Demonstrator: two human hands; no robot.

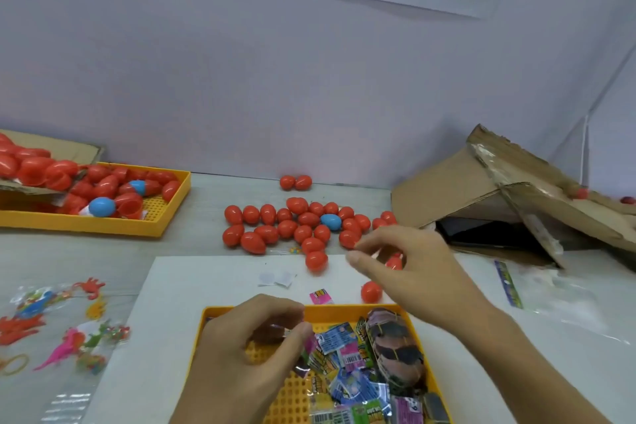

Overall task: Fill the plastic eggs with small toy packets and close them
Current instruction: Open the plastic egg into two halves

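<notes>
A yellow tray (215,317) near me holds several small toy packets (347,385). My left hand (254,351) is over it, thumb and fingers pinching a pink-green packet (309,348). My right hand (413,268) hovers farther out, fingers loosely curled with nothing between them, above a red egg (394,263). A cluster of several closed red eggs (292,227) with one blue egg (331,221) lies just beyond it. Another closed red egg (371,291) sits by the tray's far edge.
A second yellow tray (172,213) at the left holds open red egg halves and two blue eggs. Torn cardboard (481,189) stands at the right. Bagged rubber toys (69,330) lie at the left. A loose pink packet (320,296) rests on the white sheet (165,303).
</notes>
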